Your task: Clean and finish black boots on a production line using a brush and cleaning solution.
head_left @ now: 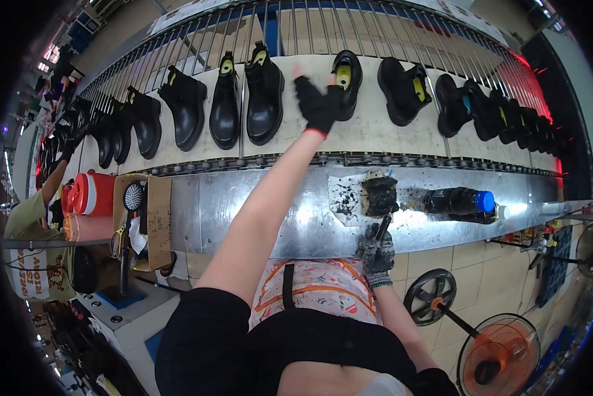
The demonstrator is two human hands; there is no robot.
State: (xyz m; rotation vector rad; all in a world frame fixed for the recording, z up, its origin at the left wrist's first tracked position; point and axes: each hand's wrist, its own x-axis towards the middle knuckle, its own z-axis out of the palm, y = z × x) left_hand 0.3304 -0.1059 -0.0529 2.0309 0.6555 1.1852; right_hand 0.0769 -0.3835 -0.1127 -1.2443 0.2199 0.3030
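My left hand point(319, 107), in a black glove with bare fingertips, reaches over the conveyor with its fingers apart. Its right side overlaps a black boot point(351, 99) with a yellow insole; whether it touches the boot, I cannot tell. Close to my body, my right hand point(378, 254) wears a dirty grey knit glove and is closed round the handle of a blackened brush point(380, 198). The brush head rests on a smeared white sheet point(344, 201) on the metal table, its bristles hard to make out.
Several black boots point(265, 99) line the conveyor point(310, 142) on both sides. A dark bottle with a blue cap point(484, 201) lies at right. A cardboard box point(158, 218) and red jug point(92, 191) stand left, near another person point(29, 214). Fans point(498, 353) stand at lower right.
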